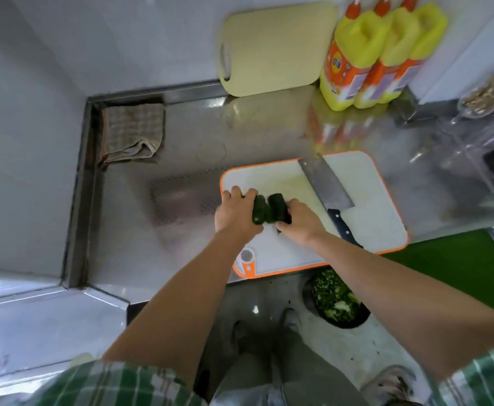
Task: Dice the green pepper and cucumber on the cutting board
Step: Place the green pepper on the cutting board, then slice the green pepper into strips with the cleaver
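Head view: on the steel worktop (181,159) I see the orange-rimmed cutting board (365,206), cleaver (326,184) lying across it; over its left part my left grip (234,213) and right grip (301,221) both clutch the dark, glossy green pepper (264,210).

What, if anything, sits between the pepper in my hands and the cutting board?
Nothing visible. The left hand and right hand grip the pepper over the board, whose surface around them is bare; the knife lies on it apart, to the right.
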